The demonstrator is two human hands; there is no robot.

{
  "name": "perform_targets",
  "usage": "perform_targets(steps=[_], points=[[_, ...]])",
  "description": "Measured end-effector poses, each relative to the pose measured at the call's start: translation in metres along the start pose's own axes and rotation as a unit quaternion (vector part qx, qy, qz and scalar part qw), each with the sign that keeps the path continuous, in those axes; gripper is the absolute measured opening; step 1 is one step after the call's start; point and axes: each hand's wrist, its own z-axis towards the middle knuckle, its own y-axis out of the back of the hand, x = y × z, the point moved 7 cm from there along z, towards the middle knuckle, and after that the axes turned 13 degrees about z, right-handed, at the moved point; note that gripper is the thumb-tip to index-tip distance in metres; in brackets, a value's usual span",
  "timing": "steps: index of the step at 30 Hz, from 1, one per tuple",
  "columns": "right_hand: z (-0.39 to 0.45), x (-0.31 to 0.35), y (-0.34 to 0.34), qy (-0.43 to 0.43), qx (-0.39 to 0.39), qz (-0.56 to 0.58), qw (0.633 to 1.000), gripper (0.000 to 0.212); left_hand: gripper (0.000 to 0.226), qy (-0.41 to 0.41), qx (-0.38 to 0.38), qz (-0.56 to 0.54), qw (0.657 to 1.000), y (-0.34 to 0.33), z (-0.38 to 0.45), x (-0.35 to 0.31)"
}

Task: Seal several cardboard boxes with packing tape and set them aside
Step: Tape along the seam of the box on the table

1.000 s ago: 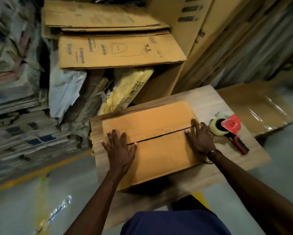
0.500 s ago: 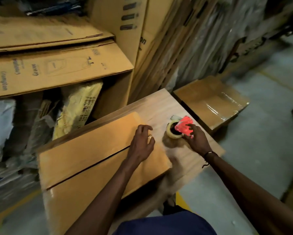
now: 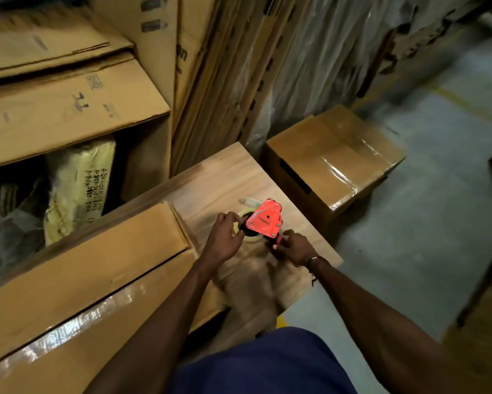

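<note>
A brown cardboard box [image 3: 77,282] lies on the wooden table [image 3: 227,177] at the left, its two top flaps closed with a dark open seam between them. To its right a red tape dispenser [image 3: 264,220] with a yellowish tape roll sits on the table. My right hand [image 3: 294,247] grips the dispenser's handle from below. My left hand [image 3: 225,237] pinches the tape roll at the dispenser's left side.
A taped cardboard box [image 3: 335,160] stands on the grey floor just right of the table. Stacks of flat cardboard [image 3: 68,106] and upright sheets [image 3: 219,81] fill the back. A yellow printed sack [image 3: 77,189] sits behind the table at the left.
My left hand left the box's flaps and moved right to the tape roll. My right hand closed round the dispenser's handle. The view swung to the right.
</note>
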Motion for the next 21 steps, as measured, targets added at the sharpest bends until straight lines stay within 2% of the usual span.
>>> perform_targets(steps=[4, 6, 10, 17, 21], points=[[0.025, 0.0, -0.023, 0.022, -0.001, -0.022, 1.0, 0.08, 0.032, 0.016, -0.001, 0.011, 1.0, -0.004, 0.004, 0.011], [0.019, 0.013, -0.029, 0.006, 0.005, -0.044, 0.999, 0.085, 0.032, 0.023, -0.003, 0.014, 1.0, -0.003, 0.007, 0.013], [-0.005, 0.045, -0.016, -0.013, -0.043, -0.065, 0.997, 0.059, 0.034, 0.023, -0.005, 0.022, 0.999, 0.002, 0.012, 0.014], [-0.003, 0.085, 0.041, 0.054, -0.085, -0.144, 0.985, 0.064, 0.03, 0.072, -0.028, 0.003, 0.997, 0.017, 0.017, 0.026], [0.005, 0.115, 0.073, 0.079, -0.047, -0.132, 0.987, 0.068, 0.024, 0.099, -0.054, -0.022, 0.993, 0.032, 0.016, 0.026]])
